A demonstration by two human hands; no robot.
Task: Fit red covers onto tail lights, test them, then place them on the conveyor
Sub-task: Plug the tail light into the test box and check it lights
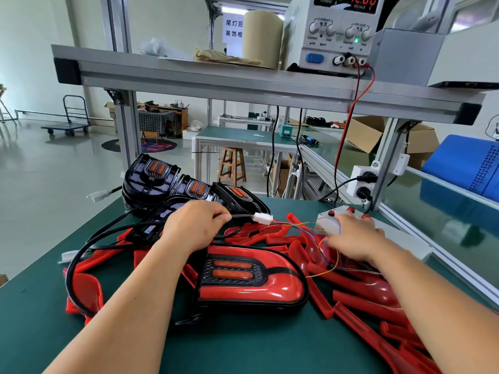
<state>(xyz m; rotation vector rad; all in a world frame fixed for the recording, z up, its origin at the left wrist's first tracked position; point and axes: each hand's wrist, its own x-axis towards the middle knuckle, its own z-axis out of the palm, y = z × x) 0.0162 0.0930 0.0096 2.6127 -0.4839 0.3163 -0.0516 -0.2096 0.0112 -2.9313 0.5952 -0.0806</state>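
Note:
A tail light with its red cover fitted [251, 279] lies on the green mat between my forearms. Its black cable runs up to my left hand [195, 225], which pinches the cable just behind a white connector [262, 218]. Thin coloured wires lead from that connector to a small grey test box with red buttons [328, 221]. My right hand [353, 240] rests on the box with a finger stretched toward a button. Loose red covers [359, 295] lie scattered on the right and left. Bare black tail lights [162, 179] are stacked at the back left.
A power supply [334, 31] reading 12.00 sits on the aluminium shelf [216, 79] overhead, with red and black leads hanging down. A white socket block [363, 182] hangs on the right post. The conveyor [437, 211] runs along the right, carrying a blue crate [469, 168].

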